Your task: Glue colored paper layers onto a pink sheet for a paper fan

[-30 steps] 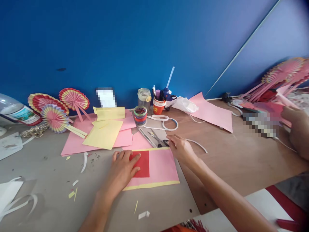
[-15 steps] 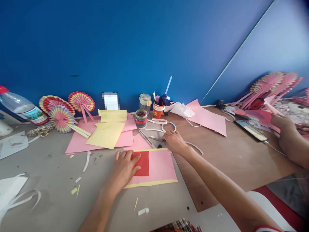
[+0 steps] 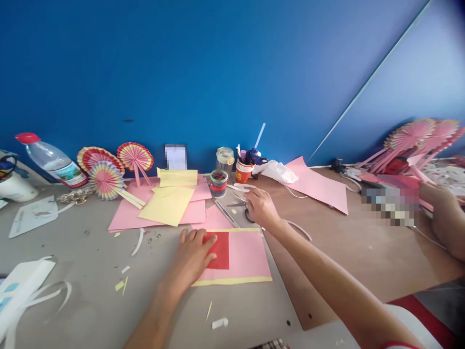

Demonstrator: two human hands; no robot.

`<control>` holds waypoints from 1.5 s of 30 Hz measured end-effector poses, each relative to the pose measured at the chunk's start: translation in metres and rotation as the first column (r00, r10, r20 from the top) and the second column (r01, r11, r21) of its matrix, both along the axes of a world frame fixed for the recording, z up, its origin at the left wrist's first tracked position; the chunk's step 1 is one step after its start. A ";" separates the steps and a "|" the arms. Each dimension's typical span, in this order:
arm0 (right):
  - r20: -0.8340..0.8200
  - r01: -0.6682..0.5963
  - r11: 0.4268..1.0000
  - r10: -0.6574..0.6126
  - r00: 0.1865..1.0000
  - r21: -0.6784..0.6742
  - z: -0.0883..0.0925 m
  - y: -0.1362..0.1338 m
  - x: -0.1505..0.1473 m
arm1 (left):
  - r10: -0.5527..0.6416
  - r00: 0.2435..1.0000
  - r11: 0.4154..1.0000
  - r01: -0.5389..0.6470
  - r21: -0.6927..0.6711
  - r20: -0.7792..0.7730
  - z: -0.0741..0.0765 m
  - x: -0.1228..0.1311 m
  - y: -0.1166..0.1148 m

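Observation:
My left hand [image 3: 194,252] lies with its fingers spread on a red paper piece [image 3: 220,252]. That piece rests on a pink paper sheet [image 3: 249,254] with yellow strips along its far and near edges. Beyond the sheet, my right hand [image 3: 262,209] is closed at the handles of a pair of scissors [image 3: 237,203]. One black handle loop shows beside the fingers, and the blades point left, slightly apart. A silver, ruler-like strip [image 3: 225,213] lies left of the scissors. White tape [image 3: 242,187] curls behind my right hand.
Yellow paper [image 3: 169,206] and pink paper [image 3: 125,215] lie at left, near paper fans [image 3: 105,180] and a bottle [image 3: 60,165]. A jar of coloured bands [image 3: 218,184] and a red cup [image 3: 244,172] stand behind. At right is another person's hand [image 3: 445,218].
My right hand has shifted from over the tape to the scissors, whose blades now show apart. The left hand stays on the red paper. The view has shifted slightly.

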State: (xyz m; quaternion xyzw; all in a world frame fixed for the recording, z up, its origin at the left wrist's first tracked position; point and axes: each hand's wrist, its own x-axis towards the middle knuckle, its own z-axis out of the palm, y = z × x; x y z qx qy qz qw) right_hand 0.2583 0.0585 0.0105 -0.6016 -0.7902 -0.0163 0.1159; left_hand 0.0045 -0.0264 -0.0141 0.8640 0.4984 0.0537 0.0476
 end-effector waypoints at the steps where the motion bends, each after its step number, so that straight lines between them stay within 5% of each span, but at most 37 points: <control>1: -0.021 -0.016 1.000 0.016 1.000 -0.020 -0.002 -0.006 -0.008 | 0.000 1.000 1.000 0.000 0.000 -0.006 0.000 0.000 0.000; 11: -0.170 -0.105 0.993 0.096 0.981 -0.049 -0.003 -0.035 -0.046 | -0.003 1.000 1.000 0.003 0.012 0.002 -0.004 -0.001 0.001; 17: -0.357 -0.464 0.884 0.416 0.837 -0.058 0.000 -0.065 -0.051 | -0.004 1.000 1.000 0.004 -0.002 -0.004 -0.002 0.000 0.000; 26: -0.052 -0.392 0.883 0.392 0.918 -0.257 -0.019 -0.079 -0.057 | -0.029 0.998 0.999 0.028 0.023 0.047 -0.001 -0.002 0.002; 30: -0.040 -0.390 0.884 0.393 0.918 -0.256 -0.020 -0.077 -0.056 | 0.021 0.992 0.997 -0.029 0.067 0.126 0.000 -0.005 0.007; 36: -0.067 -0.405 0.870 0.403 0.913 -0.280 -0.020 -0.077 -0.054 | 0.246 0.956 0.965 -0.257 0.048 0.160 -0.003 -0.027 0.020; 45: -0.100 -0.414 0.863 0.402 0.910 -0.289 -0.018 -0.078 -0.055 | 0.270 0.957 0.961 -0.261 -0.088 0.109 0.000 -0.033 0.022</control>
